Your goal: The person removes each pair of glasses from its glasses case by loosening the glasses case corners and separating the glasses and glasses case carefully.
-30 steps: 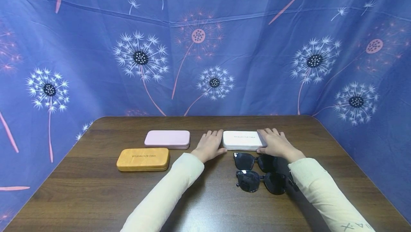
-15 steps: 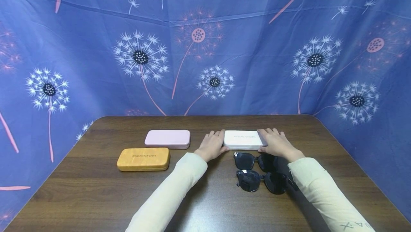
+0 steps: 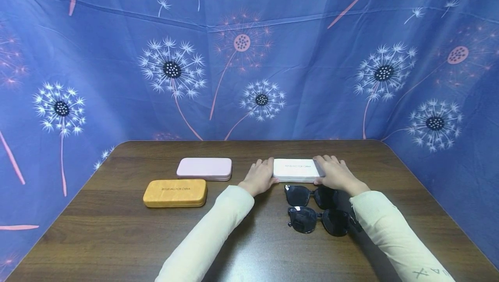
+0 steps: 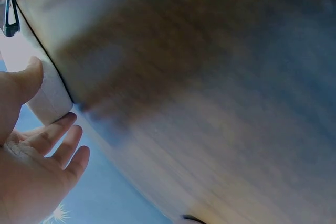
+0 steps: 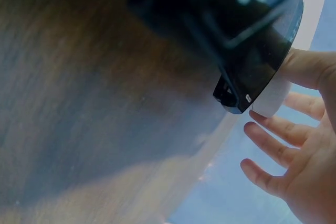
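Observation:
In the head view a white glasses case (image 3: 296, 170) lies on the table with a hand at each end. My left hand (image 3: 259, 176) holds its left end; in the left wrist view the thumb (image 4: 32, 80) lies along the case's side and the forefinger touches its end. At the right end my right hand (image 3: 336, 173) grips the case, thumb in front and fingers behind, covering that end. Just in front lie two pairs of dark sunglasses, the farther pair (image 3: 298, 196) and the nearer pair (image 3: 303, 220). The right sleeve hides part of them.
To the left lie a pink glasses case (image 3: 204, 168) and, nearer, a yellow glasses case (image 3: 175, 193). The brown wooden table (image 3: 117, 234) ends at the back against a blue dandelion-print cloth (image 3: 312, 56).
My left hand has shifted slightly right against the white glasses case, and the case has slid a little right with it. My right hand stays almost still at the other end.

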`<control>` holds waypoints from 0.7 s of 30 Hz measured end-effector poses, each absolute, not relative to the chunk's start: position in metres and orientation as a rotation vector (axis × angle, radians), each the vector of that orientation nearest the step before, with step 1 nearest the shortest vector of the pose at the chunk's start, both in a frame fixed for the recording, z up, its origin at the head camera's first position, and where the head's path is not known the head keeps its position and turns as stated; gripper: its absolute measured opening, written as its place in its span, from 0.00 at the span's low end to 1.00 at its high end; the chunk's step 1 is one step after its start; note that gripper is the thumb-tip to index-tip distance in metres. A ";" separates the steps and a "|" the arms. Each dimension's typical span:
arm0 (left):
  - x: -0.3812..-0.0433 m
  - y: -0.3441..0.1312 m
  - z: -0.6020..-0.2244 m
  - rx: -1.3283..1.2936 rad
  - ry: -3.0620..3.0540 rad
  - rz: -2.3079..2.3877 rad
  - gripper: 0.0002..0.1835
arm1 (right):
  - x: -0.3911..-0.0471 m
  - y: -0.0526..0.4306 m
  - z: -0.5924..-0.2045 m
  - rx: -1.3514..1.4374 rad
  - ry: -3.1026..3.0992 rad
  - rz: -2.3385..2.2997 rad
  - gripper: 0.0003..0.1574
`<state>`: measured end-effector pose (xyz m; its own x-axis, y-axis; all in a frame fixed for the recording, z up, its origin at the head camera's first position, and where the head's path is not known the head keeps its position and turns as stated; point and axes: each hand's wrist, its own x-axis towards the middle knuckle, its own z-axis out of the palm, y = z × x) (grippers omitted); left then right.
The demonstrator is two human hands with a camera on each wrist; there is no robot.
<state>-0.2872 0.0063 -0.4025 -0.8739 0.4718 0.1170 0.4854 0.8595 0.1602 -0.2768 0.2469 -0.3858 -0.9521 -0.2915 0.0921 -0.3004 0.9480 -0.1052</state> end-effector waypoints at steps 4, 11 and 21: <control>-0.288 0.004 -0.404 -0.756 -2.958 -0.275 0.29 | -0.278 0.245 -0.385 0.473 -3.018 0.185 0.43; -0.288 -0.009 -0.404 -0.773 -2.930 -0.285 0.35 | -0.279 0.238 -0.383 0.497 -3.000 0.202 0.43; -0.285 -0.031 -0.396 -0.811 -2.842 -0.292 0.36 | -0.272 0.221 -0.373 0.556 -2.936 0.206 0.44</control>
